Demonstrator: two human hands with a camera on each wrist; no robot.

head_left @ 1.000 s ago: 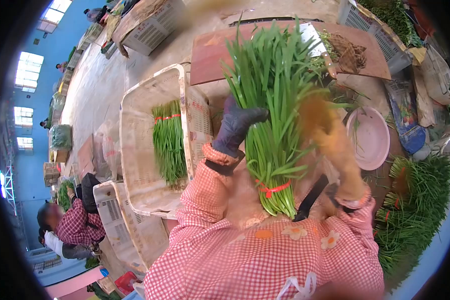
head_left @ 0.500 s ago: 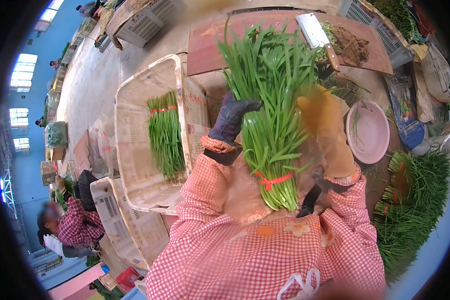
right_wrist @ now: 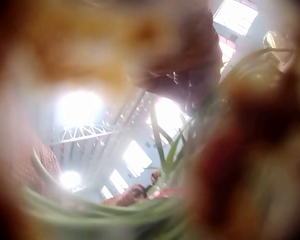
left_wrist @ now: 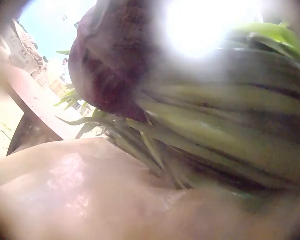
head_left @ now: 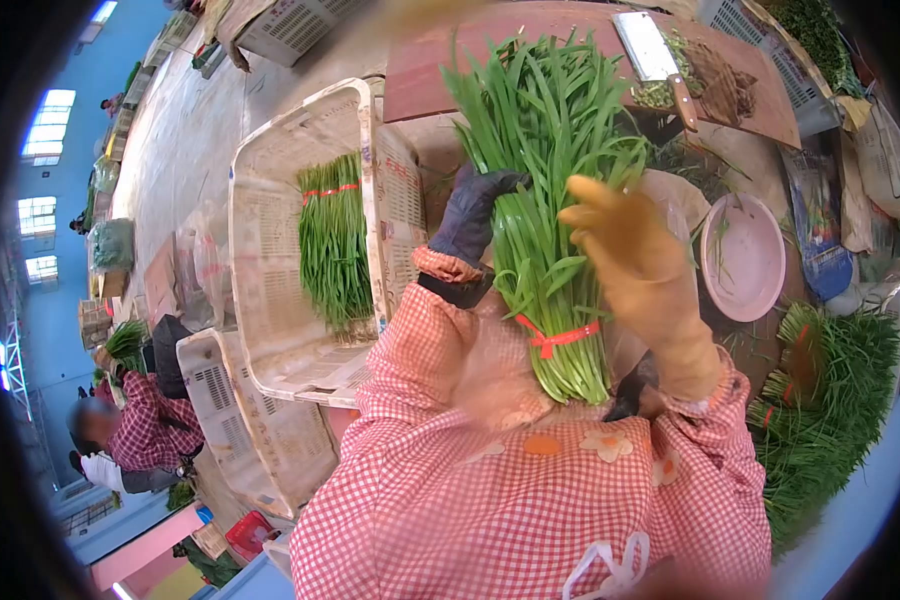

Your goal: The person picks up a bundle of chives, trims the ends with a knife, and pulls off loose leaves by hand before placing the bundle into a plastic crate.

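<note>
At the frame's centre, my dark-gloved left hand [head_left: 468, 215] grips the leafy green bunch [head_left: 540, 260] above its red band [head_left: 560, 338]. My yellow-gloved right hand [head_left: 638, 245], fingers loosely extended, is at its right side. A crate [head_left: 250, 240] at left holds another tied bunch [head_left: 335, 250]; a cleaver [head_left: 647, 48] lies at upper right.

Left arm [head_left: 410, 350] and right arm [head_left: 705, 385] are both bent and reaching forward, the two hands gloved and a short gap apart. Left grip [head_left: 470, 220], dark-gloved, is in a hold, thumb [head_left: 505, 182] extended toward the right hand, other fingers hidden from the head view, wrist [head_left: 455, 287] roughly in line with the forearm. Right grip [head_left: 635, 240], tan-gloved, is loose, fingers [head_left: 592, 192] apart and slightly bent, tips up and inward; right wrist view too blurred for finger detail.
</note>
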